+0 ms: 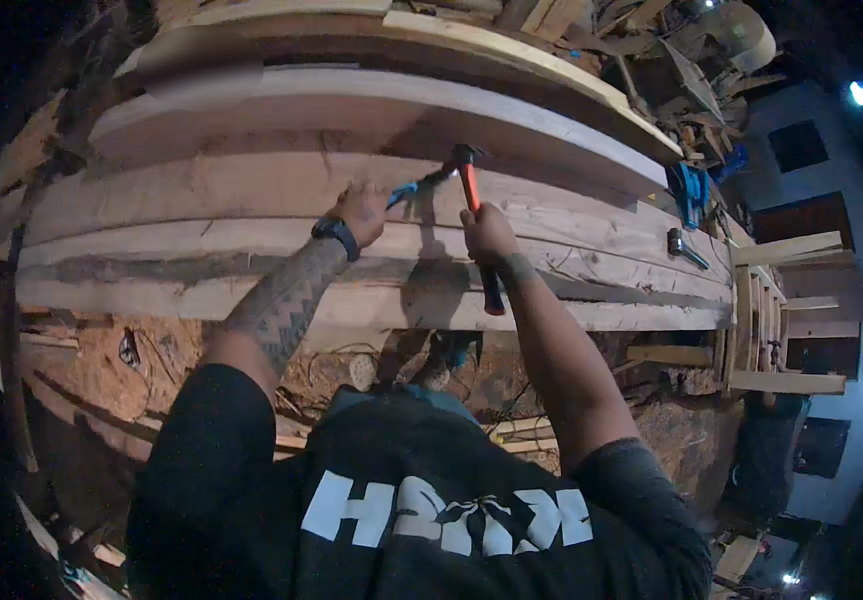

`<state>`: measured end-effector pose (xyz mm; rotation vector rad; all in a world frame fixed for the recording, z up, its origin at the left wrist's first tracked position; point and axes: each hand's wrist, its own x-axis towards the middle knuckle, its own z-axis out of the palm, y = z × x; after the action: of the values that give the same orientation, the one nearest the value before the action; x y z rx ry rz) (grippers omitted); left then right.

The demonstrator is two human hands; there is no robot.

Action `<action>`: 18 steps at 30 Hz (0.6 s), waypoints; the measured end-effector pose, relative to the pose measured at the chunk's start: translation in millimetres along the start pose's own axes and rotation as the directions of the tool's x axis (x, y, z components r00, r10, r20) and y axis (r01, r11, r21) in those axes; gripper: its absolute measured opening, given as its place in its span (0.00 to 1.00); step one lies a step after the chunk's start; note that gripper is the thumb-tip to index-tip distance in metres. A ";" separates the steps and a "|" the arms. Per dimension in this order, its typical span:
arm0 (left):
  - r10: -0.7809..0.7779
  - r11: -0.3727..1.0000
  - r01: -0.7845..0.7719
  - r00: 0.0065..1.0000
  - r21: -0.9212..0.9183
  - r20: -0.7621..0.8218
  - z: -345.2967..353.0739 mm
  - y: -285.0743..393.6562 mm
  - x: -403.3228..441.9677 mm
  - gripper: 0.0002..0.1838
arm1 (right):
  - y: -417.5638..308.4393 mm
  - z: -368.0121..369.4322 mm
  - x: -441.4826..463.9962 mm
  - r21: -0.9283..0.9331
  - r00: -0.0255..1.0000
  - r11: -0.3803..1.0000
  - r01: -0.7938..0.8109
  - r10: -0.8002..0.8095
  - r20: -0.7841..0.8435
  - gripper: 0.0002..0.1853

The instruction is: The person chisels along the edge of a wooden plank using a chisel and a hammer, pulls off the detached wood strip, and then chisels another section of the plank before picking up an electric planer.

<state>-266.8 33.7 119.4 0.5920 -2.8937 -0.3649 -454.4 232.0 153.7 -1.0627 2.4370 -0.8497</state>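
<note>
My left hand (362,214), with a dark watch at the wrist, is closed around a blue-handled chisel (404,193). The chisel slants up and right, its dark, shiny end close to the hammer head. My right hand (492,234) grips a claw hammer (470,186) by its orange and black handle. The hammer's dark head is at the top, and the black butt of the handle sticks out below my fist. Both hands are over a thick wooden beam (282,190) lying crosswise in front of me. Whether the chisel touches the wood, I cannot tell.
Behind the beam stands a long pale plank (372,88). At the right lie a metal-headed tool (689,249) and a blue tool (691,195). A wooden frame (787,315) stands beyond the beam's right end. Sawdust (132,375) and cords cover the ground below.
</note>
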 end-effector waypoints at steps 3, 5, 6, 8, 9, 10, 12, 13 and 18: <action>-0.060 0.997 0.058 0.998 -0.042 -0.035 8.0 0.7 -6.6 0.20 | -8.1 -30.3 -43.8 0.433 0.952 0.853 -0.291 0.215 0.216 0.14; -0.085 0.994 0.076 0.989 -0.077 -0.123 18.6 -1.0 -6.4 0.20 | 14.4 -33.5 -84.5 0.486 0.950 0.818 -0.308 0.237 0.203 0.15; -0.110 0.991 0.105 0.992 -0.079 -0.065 11.1 2.0 -3.8 0.19 | 20.1 -40.2 -106.7 0.496 0.931 0.789 -0.361 0.282 0.230 0.16; -0.160 0.984 0.164 0.986 -0.075 0.056 -8.6 9.8 -0.6 0.17 | 54.5 -40.7 -140.7 0.398 0.948 0.862 -0.315 0.270 0.166 0.16; -0.210 0.969 0.215 0.977 -0.122 0.046 -8.4 12.2 1.1 0.16 | 71.7 -41.3 -155.0 0.342 0.949 0.887 -0.311 0.269 0.165 0.16; -0.259 0.950 0.262 0.965 -0.169 0.039 -5.7 14.7 3.8 0.15 | 88.7 -42.0 -167.6 0.286 0.949 0.908 -0.306 0.269 0.163 0.17; -0.307 0.905 0.343 0.936 -0.250 0.169 -8.5 22.2 12.4 0.15 | 121.7 -32.3 -178.7 0.228 0.956 0.932 -0.280 0.251 0.150 0.16; -0.300 0.880 0.386 0.904 -0.278 0.303 -13.6 29.0 17.7 0.15 | 139.4 -24.4 -179.8 0.226 0.962 0.939 -0.260 0.233 0.141 0.14; -0.079 -0.132 0.550 0.823 -0.825 0.562 25.6 64.3 2.9 0.12 | 161.5 -13.6 -171.2 0.227 0.979 0.953 -0.200 0.183 0.094 0.13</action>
<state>-298.2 95.1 112.5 0.8980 -1.5543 -2.5713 -436.1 452.6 72.6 -0.7441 2.2656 -0.9870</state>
